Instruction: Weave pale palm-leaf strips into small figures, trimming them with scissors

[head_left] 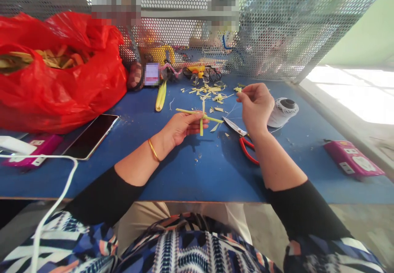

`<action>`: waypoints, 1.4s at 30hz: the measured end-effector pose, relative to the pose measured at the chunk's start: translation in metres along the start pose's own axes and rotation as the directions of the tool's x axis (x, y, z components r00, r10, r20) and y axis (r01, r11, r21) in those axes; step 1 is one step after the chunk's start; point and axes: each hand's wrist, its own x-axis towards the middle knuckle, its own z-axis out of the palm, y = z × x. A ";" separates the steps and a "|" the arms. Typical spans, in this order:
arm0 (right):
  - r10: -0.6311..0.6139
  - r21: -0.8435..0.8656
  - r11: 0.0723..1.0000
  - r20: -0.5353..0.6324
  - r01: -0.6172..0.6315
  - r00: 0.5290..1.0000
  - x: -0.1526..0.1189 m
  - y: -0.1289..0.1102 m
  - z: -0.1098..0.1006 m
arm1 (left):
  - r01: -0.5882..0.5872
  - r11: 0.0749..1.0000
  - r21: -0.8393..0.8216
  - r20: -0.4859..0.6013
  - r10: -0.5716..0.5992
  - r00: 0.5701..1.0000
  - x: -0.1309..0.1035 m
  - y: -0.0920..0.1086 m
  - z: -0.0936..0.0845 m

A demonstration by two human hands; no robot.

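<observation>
In the head view my left hand (182, 126) pinches a cross of pale yellow-green leaf strips (212, 119) between thumb and fingers, raised above the blue table. Further right, my right hand (256, 102) is closed, thumb against forefinger. A small yellowish piece (237, 89) shows at its fingertips; whether it is held or lies behind them I cannot tell. Faint thread runs below that hand. Red-handled scissors (236, 127) lie beneath my right wrist, blades pointing to the cross. Just beyond that wrist is a spool of white thread (282, 113).
Leaf scraps (209, 89) and a folded leaf bundle (160, 96) lie on the blue table (197, 178). A red plastic bag (101, 72) stands left, near a dark phone (94, 135) and a white cable (69, 178). A magenta box (352, 158) sits right; perforated metal mesh (264, 39) rises behind.
</observation>
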 end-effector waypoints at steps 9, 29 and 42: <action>-0.364 -0.498 0.749 0.241 0.436 0.900 -0.016 -0.019 -0.008 | 0.007 0.996 -0.091 -0.031 -0.010 0.999 0.000 0.002 -0.001; -0.578 -0.060 0.772 0.348 0.633 0.738 -0.052 -0.035 0.021 | -0.016 0.996 -0.090 -0.031 0.014 0.999 -0.001 -0.006 0.003; 0.117 0.397 0.815 0.601 -0.422 0.791 -0.046 -0.036 0.025 | -0.022 0.981 0.193 0.062 0.010 0.998 -0.002 0.001 -0.005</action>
